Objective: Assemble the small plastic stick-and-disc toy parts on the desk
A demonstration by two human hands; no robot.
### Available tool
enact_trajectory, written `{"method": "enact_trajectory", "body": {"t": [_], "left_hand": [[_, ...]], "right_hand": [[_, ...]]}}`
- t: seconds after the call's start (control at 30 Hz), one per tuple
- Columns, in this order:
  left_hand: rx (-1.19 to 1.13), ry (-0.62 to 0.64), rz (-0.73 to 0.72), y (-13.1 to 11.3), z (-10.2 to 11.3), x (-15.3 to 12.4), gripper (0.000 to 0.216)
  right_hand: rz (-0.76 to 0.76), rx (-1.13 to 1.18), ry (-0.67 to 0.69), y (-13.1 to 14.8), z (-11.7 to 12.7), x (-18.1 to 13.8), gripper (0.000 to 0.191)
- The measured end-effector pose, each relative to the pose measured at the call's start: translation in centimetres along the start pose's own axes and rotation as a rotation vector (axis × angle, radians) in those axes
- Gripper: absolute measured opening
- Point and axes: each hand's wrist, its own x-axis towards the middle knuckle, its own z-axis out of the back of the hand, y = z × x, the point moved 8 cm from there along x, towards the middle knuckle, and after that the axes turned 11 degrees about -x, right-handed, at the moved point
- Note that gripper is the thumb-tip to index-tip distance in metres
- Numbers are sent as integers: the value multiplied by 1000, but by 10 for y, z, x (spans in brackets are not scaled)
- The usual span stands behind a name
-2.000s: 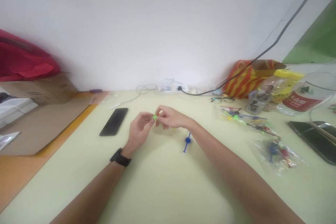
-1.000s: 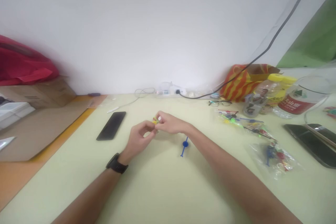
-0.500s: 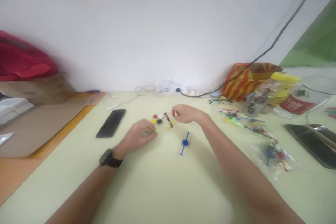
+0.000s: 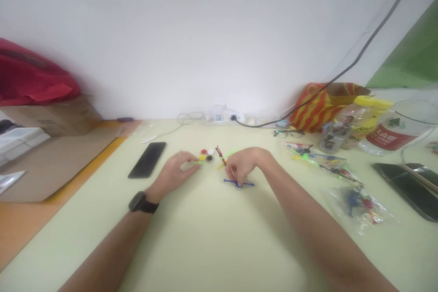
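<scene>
My left hand [image 4: 176, 169], with a watch on its wrist, pinches a small bright green piece [image 4: 198, 163] between thumb and fingertips. My right hand [image 4: 242, 164] is closed, fingers pointing down, on the middle of a blue arrow-shaped piece [image 4: 246, 184] with a round hub; the piece lies nearly crosswise at the table surface. Between my hands sit small round pieces: a red one [image 4: 203, 152], a white one [image 4: 210, 151], a yellow one [image 4: 202, 158] and a black one [image 4: 209, 158]. Several thin coloured sticks [image 4: 220, 153] lie beside them, partly hidden by my right hand.
A black phone [image 4: 147, 160] lies left. To the right are bagged plastic parts [image 4: 357, 203], more loose coloured parts [image 4: 308, 157], bottles [image 4: 337, 132], a striped bag [image 4: 313, 107] and dark devices [image 4: 405, 187]. A power strip [image 4: 224, 115] with a cable stands against the wall.
My right hand has come down and toward me from the sticks onto the blue arrow piece, which has turned from steep to nearly crosswise. My left hand has shifted slightly away from me.
</scene>
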Motion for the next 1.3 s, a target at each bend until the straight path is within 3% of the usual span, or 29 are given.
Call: {"method": "enact_trajectory", "body": {"t": [0.13, 0.23, 0.3, 0.4, 0.5, 0.7, 0.77, 0.83, 1.0, 1.1, 1.2, 1.3], "left_hand": [[4, -39, 16, 0, 1, -1, 15], [-18, -120, -23, -9, 2, -3, 14], [-39, -173, -56, -19, 2, -4, 16], [-83, -140, -108, -35, -8, -6, 27], [-118, -137, -148, -46, -13, -6, 27], [-130, -149, -143, -50, -13, -4, 9], [-134, -137, -123, -49, -14, -4, 7], [-145, -136, -114, -47, -14, -5, 4], [-140, -51, -84, -37, -25, -9, 7], [-104, 44, -74, -30, -35, -9, 18], [-88, 87, -104, -27, -38, -8, 14], [-44, 93, -132, -27, -36, -6, 13]], "right_hand": [[-31, 29, -65, -2, 5, 0, 16], [25, 113, -225, 1, 18, 0, 10], [112, 320, -384, 5, 32, -2, 11], [255, 677, -553, 11, 45, -4, 9], [325, 795, -588, 18, 46, -1, 10], [341, 768, -617, 29, 41, 10, 7], [276, 706, -641, 31, 40, 14, 4], [106, 619, -699, 22, 42, 14, 10], [-306, 491, -846, -34, 52, -11, 19], [-440, 471, -765, -64, 45, -25, 38], [-505, 475, -621, -72, 31, -26, 36], [-547, 459, -582, -66, 22, -18, 33]]}}
